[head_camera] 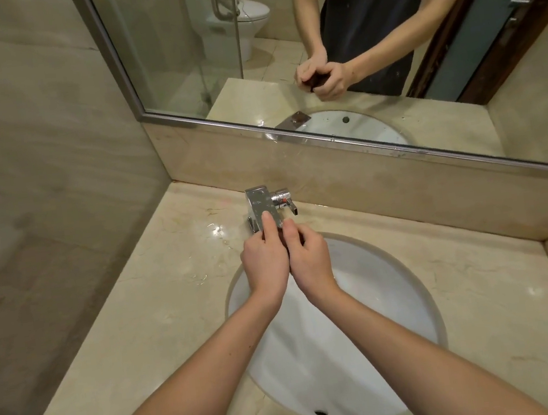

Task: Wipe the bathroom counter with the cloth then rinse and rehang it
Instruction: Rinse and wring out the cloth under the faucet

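Both hands, left and right, are held together over the sink rim, just below the tap. Fingers are curled around a dark cloth (seen only in the mirror). Bench is wet.

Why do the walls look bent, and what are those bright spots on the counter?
Head view: the wide-angle lens bows the mirror frame and counter edges; the white spots are glare on wet, polished stone beside the tap; focus stays fairly sharp throughout.
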